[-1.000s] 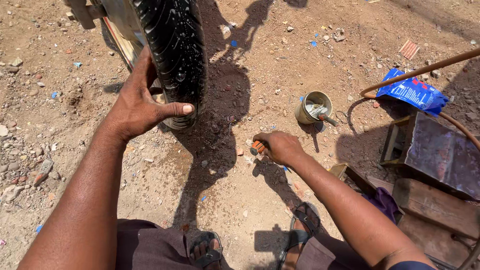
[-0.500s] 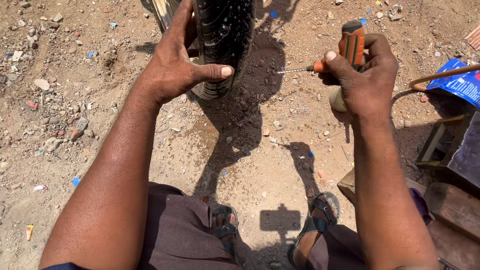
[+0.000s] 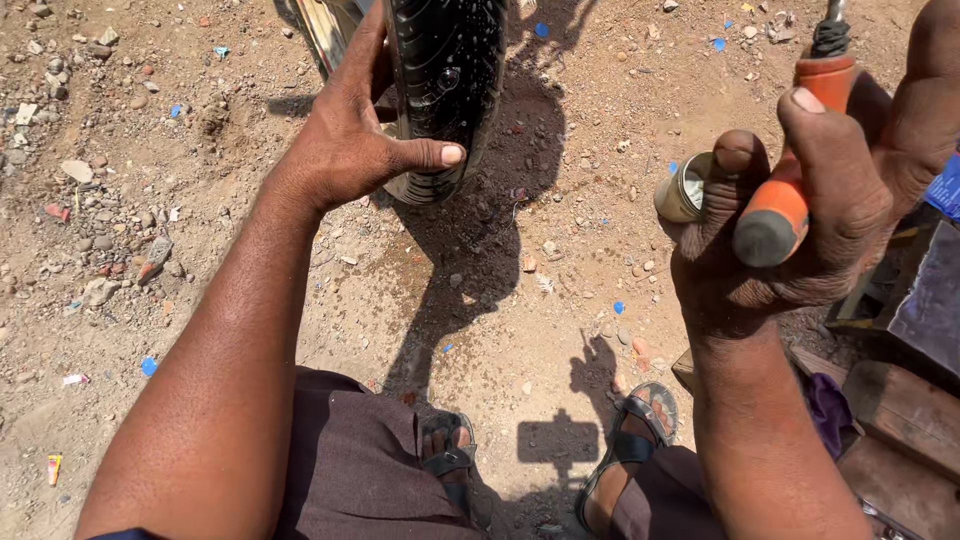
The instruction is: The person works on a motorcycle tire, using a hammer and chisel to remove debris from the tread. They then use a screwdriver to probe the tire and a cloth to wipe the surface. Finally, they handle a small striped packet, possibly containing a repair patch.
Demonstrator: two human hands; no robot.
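A black treaded tyre (image 3: pixel 445 90) stands upright on the dirt at the top of the head view. My left hand (image 3: pixel 350 140) grips its left side, thumb laid across the tread. My right hand (image 3: pixel 810 220) is raised close to the camera at the right, closed around an orange-handled tool (image 3: pixel 790 190) whose dark metal shaft points up out of view. Behind that hand a small open tin can (image 3: pixel 685 190) sits on the ground, partly hidden by my fingers.
Stony, sandy ground (image 3: pixel 150 200) strewn with pebbles and blue scraps surrounds me. Dark wooden and metal boxes (image 3: pixel 905 400) lie at the right edge. My sandalled feet (image 3: pixel 640 440) rest at the bottom, and a shiny wheel rim edge (image 3: pixel 330 35) shows left of the tyre.
My right hand lifted the orange-handled tool off the ground and brought it up close to the camera. My left hand stayed on the tyre.
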